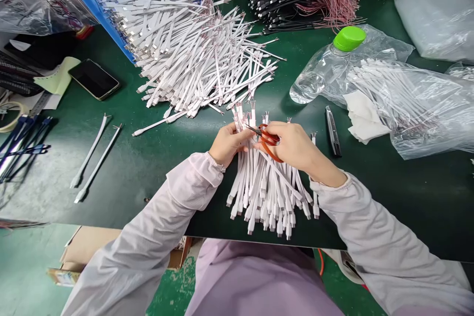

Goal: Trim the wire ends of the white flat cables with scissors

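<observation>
Near the front edge of the surface (140,173), white cables (263,185) lie fanned; the left hand (227,143) pinches some near their wired ends, the right hand (296,145) grips orange-handled scissors (269,137), best angled away from the left.

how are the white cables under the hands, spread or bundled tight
Spread: the white cables fan out, their connector ends splayed on the green table.

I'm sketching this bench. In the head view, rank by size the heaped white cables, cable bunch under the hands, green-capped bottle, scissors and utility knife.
1. Heaped white cables
2. Cable bunch
3. Green-capped bottle
Not ranked: scissors and utility knife, as the right hand hides part of the scissors.
</observation>
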`<state>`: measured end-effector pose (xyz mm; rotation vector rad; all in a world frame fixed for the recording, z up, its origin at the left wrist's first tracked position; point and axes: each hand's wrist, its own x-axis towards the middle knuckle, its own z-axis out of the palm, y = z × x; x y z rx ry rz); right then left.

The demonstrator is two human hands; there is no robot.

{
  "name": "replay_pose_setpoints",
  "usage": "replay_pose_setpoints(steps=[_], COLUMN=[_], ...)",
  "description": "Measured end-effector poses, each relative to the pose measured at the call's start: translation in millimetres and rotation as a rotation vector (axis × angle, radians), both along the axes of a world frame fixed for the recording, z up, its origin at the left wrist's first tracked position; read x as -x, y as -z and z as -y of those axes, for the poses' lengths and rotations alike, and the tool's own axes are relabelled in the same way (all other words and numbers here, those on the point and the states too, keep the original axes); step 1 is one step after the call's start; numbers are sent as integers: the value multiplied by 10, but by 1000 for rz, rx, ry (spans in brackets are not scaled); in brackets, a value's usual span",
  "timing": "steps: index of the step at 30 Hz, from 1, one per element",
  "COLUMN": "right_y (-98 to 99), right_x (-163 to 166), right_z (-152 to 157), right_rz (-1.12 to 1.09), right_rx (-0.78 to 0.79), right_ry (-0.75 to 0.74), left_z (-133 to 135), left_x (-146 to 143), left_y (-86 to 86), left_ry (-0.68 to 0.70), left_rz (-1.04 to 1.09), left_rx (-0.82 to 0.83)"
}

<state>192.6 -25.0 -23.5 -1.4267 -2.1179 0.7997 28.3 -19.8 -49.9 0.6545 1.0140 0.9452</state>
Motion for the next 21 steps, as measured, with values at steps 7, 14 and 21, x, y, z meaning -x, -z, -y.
replay_pose_setpoints(steps=[7,14,21], right_y=[11,-97,-36], right_x=[-122,-105,42], right_z=[-15,12,68], right_rz=[-215,-324,-437], right_rx=[275,372,438], right_ry=[100,147,103], left_z=[-31,-35,-36], left_x=[71,83,78], left_y=[23,10,12], left_ry=[56,96,115], left_rz=[55,77,107], left_rx=[29,29,42])
